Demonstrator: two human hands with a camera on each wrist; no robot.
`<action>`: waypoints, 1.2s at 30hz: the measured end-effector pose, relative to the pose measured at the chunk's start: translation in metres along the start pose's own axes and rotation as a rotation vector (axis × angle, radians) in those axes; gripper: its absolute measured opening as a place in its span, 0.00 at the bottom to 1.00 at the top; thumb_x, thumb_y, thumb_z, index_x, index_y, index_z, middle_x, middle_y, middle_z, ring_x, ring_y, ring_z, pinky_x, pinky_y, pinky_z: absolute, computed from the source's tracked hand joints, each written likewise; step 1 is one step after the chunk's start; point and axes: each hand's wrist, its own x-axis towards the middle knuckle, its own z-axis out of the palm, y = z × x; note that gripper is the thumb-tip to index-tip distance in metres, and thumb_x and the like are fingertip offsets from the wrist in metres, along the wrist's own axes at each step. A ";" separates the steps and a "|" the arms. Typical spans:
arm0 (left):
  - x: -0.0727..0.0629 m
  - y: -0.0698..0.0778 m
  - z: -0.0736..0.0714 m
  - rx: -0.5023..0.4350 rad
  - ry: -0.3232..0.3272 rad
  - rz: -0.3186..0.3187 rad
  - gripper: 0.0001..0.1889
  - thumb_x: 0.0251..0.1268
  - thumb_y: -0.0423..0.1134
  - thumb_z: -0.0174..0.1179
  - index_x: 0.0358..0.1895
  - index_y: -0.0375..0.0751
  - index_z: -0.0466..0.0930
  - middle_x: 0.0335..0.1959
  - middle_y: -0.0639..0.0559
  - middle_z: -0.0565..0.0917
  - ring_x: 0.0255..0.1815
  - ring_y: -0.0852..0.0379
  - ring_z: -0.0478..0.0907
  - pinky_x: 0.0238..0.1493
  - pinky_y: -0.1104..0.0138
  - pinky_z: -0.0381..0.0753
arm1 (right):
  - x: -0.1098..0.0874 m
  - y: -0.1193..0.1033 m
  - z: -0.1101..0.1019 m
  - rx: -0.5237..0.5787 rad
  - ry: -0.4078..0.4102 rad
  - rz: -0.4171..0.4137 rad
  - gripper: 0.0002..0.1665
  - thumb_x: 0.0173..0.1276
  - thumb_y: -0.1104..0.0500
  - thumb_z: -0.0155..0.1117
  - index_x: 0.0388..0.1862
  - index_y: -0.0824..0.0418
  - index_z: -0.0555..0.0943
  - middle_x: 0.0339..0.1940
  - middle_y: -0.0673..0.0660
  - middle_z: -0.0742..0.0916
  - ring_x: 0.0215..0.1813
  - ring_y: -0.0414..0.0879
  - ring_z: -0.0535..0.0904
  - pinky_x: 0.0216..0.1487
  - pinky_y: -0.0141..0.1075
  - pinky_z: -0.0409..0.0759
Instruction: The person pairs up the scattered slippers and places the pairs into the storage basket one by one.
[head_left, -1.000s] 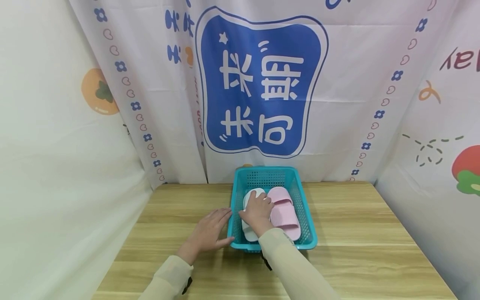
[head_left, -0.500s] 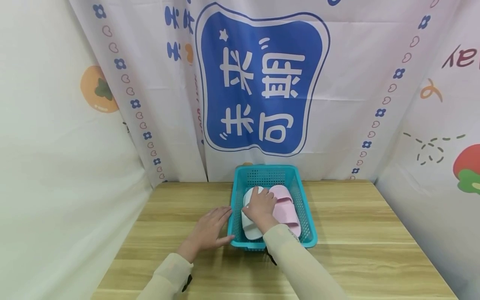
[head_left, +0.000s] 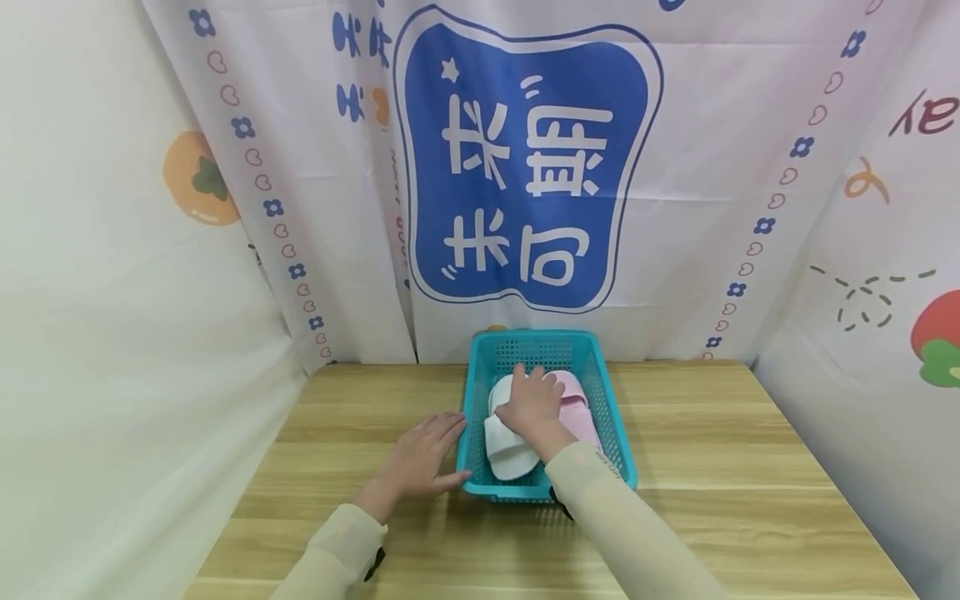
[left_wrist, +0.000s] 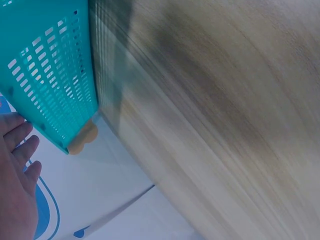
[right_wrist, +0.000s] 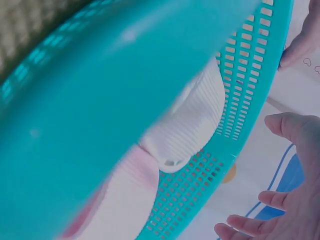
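A turquoise plastic basket holds a white slipper on the left and a pink slipper on the right, side by side. My left hand lies along the basket's left rim, fingers extended and fingertips at the edge; the left wrist view has these fingers beside the perforated wall. Over the slippers is my right hand, covering parts of both in the head view. With its fingers spread, the right hand appears above the slippers in the right wrist view, nothing held in it.
The basket stands on a wood-grain table, near its far edge. Behind it hangs a printed white cloth. More white cloth closes off the left side, and the right side too.
My right hand has shifted right, from over the white slipper toward the pink one, uncovering more of the white slipper. My left hand keeps its place at the rim.
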 end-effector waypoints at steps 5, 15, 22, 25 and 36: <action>0.000 0.000 0.000 -0.001 -0.011 0.001 0.42 0.61 0.64 0.57 0.67 0.31 0.68 0.67 0.38 0.71 0.68 0.43 0.66 0.67 0.50 0.65 | 0.001 0.009 -0.005 -0.001 0.003 -0.036 0.48 0.56 0.35 0.69 0.67 0.62 0.68 0.57 0.70 0.77 0.55 0.67 0.72 0.55 0.61 0.71; 0.001 -0.001 0.001 0.003 -0.014 -0.003 0.42 0.62 0.65 0.55 0.67 0.31 0.68 0.67 0.38 0.71 0.69 0.43 0.65 0.68 0.51 0.63 | -0.001 0.031 -0.022 -0.044 0.017 -0.104 0.47 0.58 0.37 0.67 0.68 0.63 0.66 0.56 0.70 0.77 0.57 0.68 0.72 0.56 0.61 0.70; 0.005 0.000 -0.006 -0.015 0.015 0.019 0.41 0.60 0.62 0.58 0.66 0.30 0.69 0.66 0.37 0.72 0.67 0.42 0.67 0.67 0.50 0.65 | -0.006 0.050 -0.036 -0.035 0.042 -0.154 0.45 0.60 0.39 0.67 0.67 0.64 0.67 0.56 0.70 0.77 0.57 0.67 0.72 0.55 0.60 0.70; 0.007 -0.001 -0.009 -0.002 0.027 0.024 0.41 0.60 0.61 0.59 0.65 0.30 0.70 0.65 0.37 0.72 0.66 0.43 0.68 0.66 0.50 0.66 | -0.009 0.059 -0.041 -0.029 0.068 -0.188 0.44 0.60 0.40 0.68 0.67 0.65 0.68 0.56 0.69 0.77 0.57 0.67 0.72 0.54 0.59 0.70; 0.018 -0.004 -0.026 -0.025 0.102 0.012 0.40 0.60 0.60 0.60 0.65 0.30 0.69 0.65 0.37 0.72 0.65 0.41 0.69 0.64 0.47 0.68 | -0.018 0.100 -0.058 -0.015 0.164 -0.314 0.44 0.61 0.40 0.68 0.67 0.65 0.69 0.60 0.67 0.77 0.61 0.63 0.71 0.54 0.59 0.70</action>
